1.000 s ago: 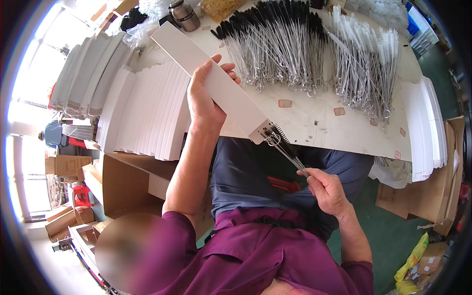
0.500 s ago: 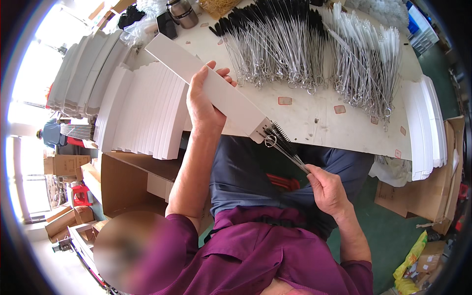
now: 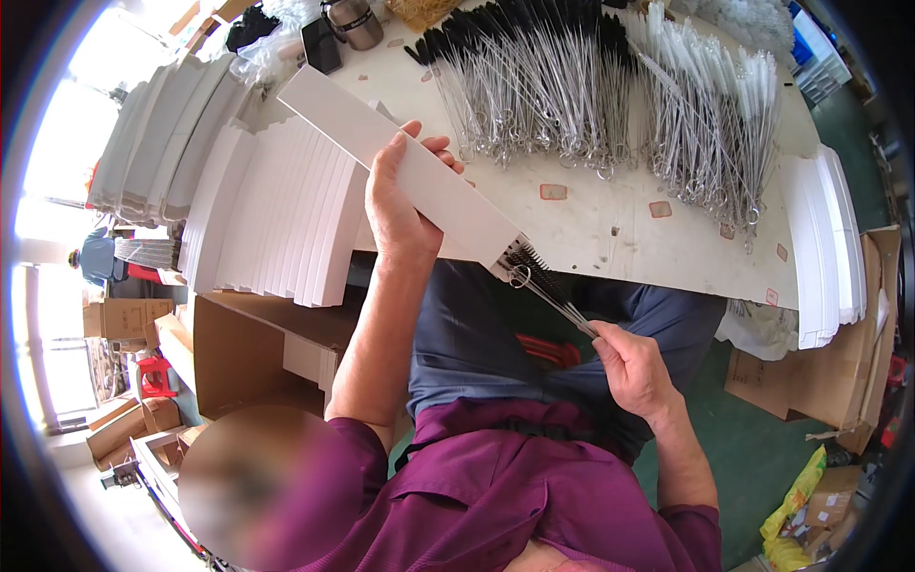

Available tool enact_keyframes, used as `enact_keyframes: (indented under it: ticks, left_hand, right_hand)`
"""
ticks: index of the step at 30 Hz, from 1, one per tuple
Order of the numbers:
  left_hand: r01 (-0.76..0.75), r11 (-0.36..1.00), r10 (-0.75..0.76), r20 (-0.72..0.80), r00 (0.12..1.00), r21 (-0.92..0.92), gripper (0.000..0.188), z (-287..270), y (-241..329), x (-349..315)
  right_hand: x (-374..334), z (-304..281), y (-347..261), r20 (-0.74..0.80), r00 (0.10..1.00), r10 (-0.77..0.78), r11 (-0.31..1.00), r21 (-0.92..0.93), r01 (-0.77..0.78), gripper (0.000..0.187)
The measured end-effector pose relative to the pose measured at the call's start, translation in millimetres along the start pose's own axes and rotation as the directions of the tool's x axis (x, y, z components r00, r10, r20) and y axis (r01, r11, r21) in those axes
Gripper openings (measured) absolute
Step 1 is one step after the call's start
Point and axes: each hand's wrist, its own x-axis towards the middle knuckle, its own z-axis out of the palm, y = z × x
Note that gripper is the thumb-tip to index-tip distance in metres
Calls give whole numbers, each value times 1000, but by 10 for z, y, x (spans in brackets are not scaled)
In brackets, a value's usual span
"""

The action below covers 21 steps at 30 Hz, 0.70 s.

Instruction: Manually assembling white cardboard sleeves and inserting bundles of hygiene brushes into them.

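A long, narrow white box point(image 3: 429, 181) slants from the upper left down to the middle, above the table's near edge. My left hand point(image 3: 400, 195) is wrapped round its middle, thumb on the near side and fingertips showing beyond the far side. At the box's lower end, a bundle of wire brushes point(image 3: 541, 278) sits partly inside, with black bristles and a wire ring still showing outside. My right hand point(image 3: 632, 367) pinches the metal stems of these brushes at their lower right ends, over my lap. How many brushes it holds I cannot tell.
Black-bristled wire brushes point(image 3: 543, 86) and white-bristled ones point(image 3: 710, 124) lie in heaps across the far table point(image 3: 648, 248). White boxes point(image 3: 286, 210) stand in a row at left, with more point(image 3: 824, 248) at right. A steel bottle point(image 3: 353, 24) and a phone point(image 3: 321, 46) are far left.
The brushes have slid a little deeper into the box, so less of the black bristle shows. Both hands keep their grips and have barely shifted.
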Motion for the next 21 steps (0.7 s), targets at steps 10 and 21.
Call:
enact_keyframes:
  ticks: [10,21]
  left_hand:
    - [32,997,-30,32,999,-69,48,-24,-61,-29]
    - [-20,993,22,16,1000,-120,46,-83,-58,-60]
  right_hand:
    - [110,-72,97,300,929,217,881,350,-319,23]
    - [98,-17,172,434,865,250,714,521,-468,26]
